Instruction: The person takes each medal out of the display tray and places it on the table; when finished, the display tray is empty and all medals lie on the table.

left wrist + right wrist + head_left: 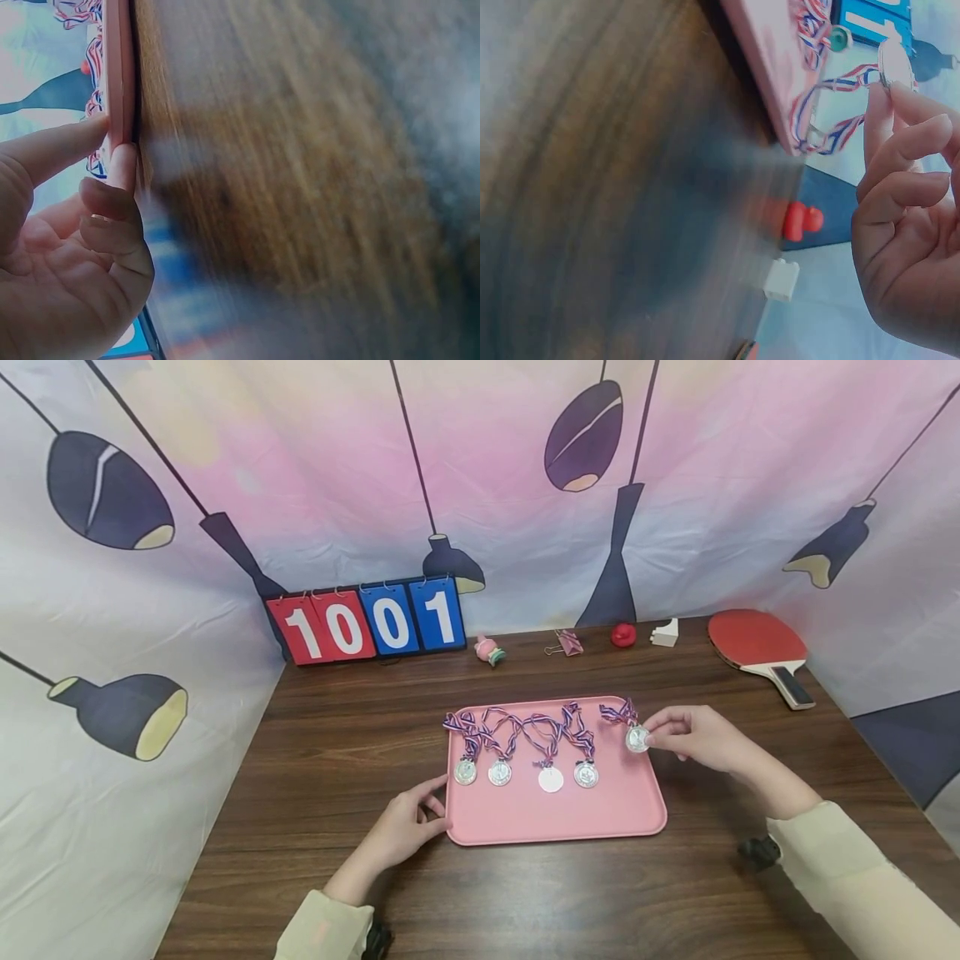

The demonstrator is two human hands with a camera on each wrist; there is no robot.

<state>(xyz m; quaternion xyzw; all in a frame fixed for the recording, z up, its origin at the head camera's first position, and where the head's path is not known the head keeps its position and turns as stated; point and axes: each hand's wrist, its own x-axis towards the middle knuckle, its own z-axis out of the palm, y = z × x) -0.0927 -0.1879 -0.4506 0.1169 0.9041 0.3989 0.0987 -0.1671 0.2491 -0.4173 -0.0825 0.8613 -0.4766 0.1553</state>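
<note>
My right hand [697, 737] pinches a silver medal [637, 739] by its edge between thumb and fingertips. The medal is tilted up at the right side of a pink tray [555, 821], its striped ribbon [844, 139] trailing over the tray's far right corner. Several other medals lie in a row on the tray, among them one at the left end [465, 772] and a paler one [551, 779], ribbons bunched behind them. At the tray's left edge my left hand [405, 822] touches the rim with thumb and index finger spread apart; its other fingers curl loosely.
Along the back stand a flip scoreboard [367, 621], a small pink figure [487, 650], a pink binder clip [567, 643], a red duck [623, 635] and a white block [664, 633]. A table tennis bat [757, 643] lies at the far right. A printed cloth [495, 468] hangs behind.
</note>
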